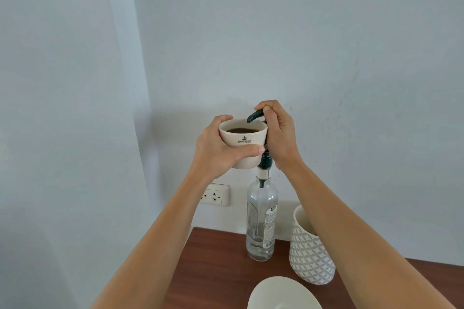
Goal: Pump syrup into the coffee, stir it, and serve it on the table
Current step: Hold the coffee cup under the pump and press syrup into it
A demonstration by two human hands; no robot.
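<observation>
My left hand [216, 150] holds a cream cup of dark coffee [242, 139] up in the air, wrapped around its left side and base. The cup sits right under the dark spout of the syrup pump [254, 116]. My right hand [278, 133] is closed over the pump head, thumb on top. Below it stands the clear glass syrup bottle [261, 221] on the brown table [213, 271], with only a little liquid at its bottom.
A white patterned ceramic container [311, 256] stands right of the bottle, partly behind my right forearm. A white saucer [283, 293] lies at the table's near edge. A wall socket [216, 194] sits on the pale wall behind.
</observation>
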